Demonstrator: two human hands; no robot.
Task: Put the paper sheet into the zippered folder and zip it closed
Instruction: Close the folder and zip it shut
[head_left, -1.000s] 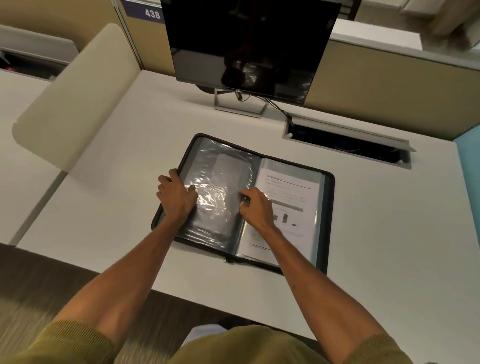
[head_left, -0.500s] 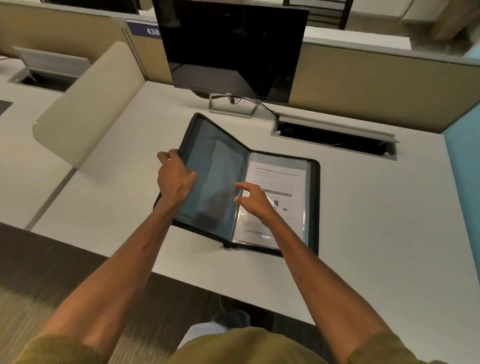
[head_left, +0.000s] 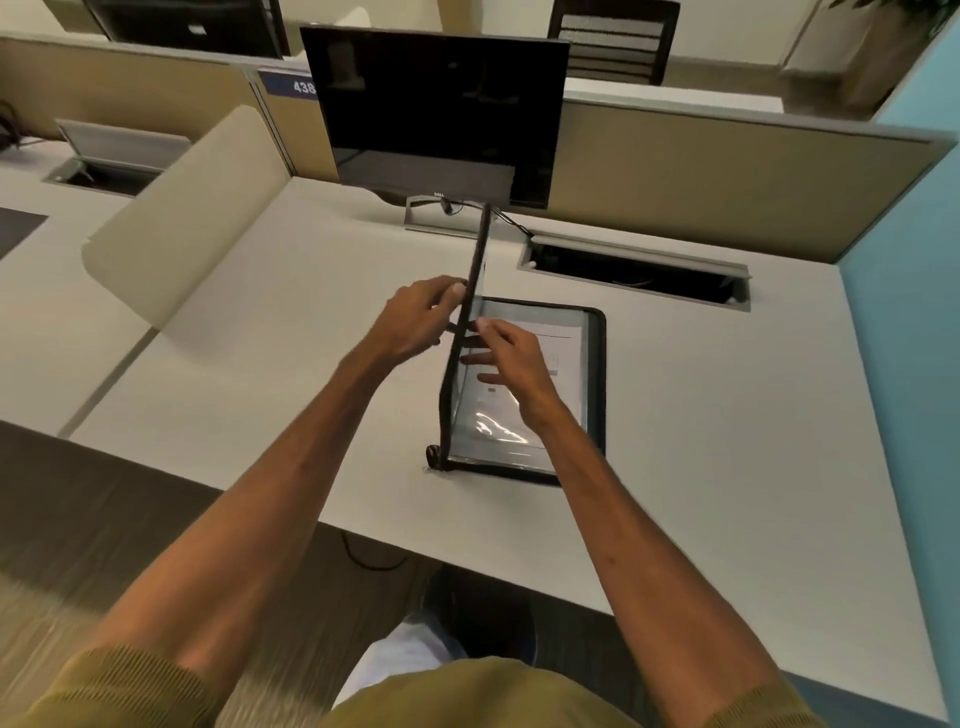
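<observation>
Swung up from flat to edge-on, left cover (head_left: 475, 291) pinched by left hand (head_left: 415, 319), right hand (head_left: 511, 364) spread over sleeved paper sheet (head_left: 558, 338); closing underway, zipping next.

The desk (head_left: 701, 415) lies bare right of the zippered folder (head_left: 597, 374) and along its near edge — open passage there; the folder's raised cover (head_left: 475, 291) stands on edge just left of the paper sheet (head_left: 563, 343); behind, the monitor (head_left: 436, 109) and the open cable tray (head_left: 634, 275) — both bound the far side.
</observation>
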